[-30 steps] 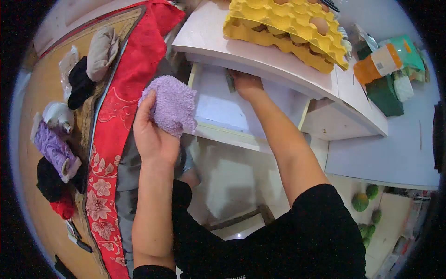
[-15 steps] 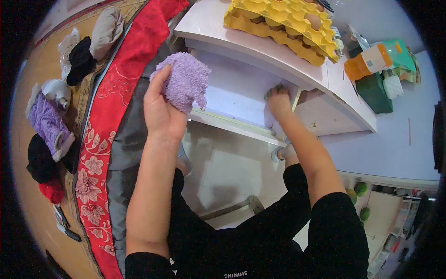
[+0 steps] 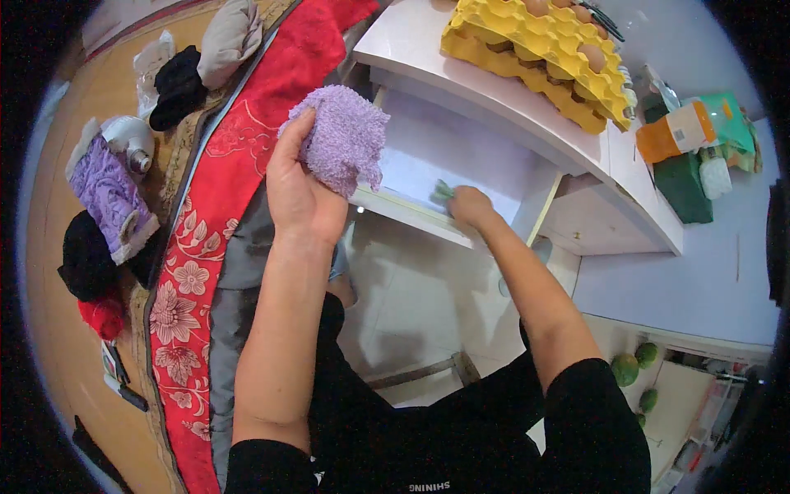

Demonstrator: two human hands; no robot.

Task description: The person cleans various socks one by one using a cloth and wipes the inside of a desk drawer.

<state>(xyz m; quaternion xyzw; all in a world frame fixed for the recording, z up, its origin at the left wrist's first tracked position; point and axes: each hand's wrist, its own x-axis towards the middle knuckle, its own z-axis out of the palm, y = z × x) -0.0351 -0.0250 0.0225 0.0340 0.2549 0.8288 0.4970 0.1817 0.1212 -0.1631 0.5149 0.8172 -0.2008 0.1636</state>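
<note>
My left hand (image 3: 306, 185) grips a bunched, fluffy purple cloth (image 3: 346, 136), held up beside the pulled-out drawer's left end. Inside the white drawer (image 3: 444, 140), my right hand (image 3: 473, 206) is closed on a small green cloth (image 3: 443, 193) that pokes out past the fingers. That green piece lies against the drawer's bottom near the front wall. Much of what the right fingers hold is hidden by the hand itself.
Yellow egg trays (image 3: 535, 58) with eggs stand on the white cabinet top (image 3: 403, 37). Further right are an orange bottle (image 3: 675, 132) and a dark green box (image 3: 683, 189). A red floral cloth (image 3: 189, 305) edges the bed at left, with clothes beyond. Green melons (image 3: 625, 369) lie at lower right.
My right hand has moved left along the drawer, from its right end toward the middle front, with the green cloth. The left hand still holds the purple cloth; the whole view has shifted slightly.
</note>
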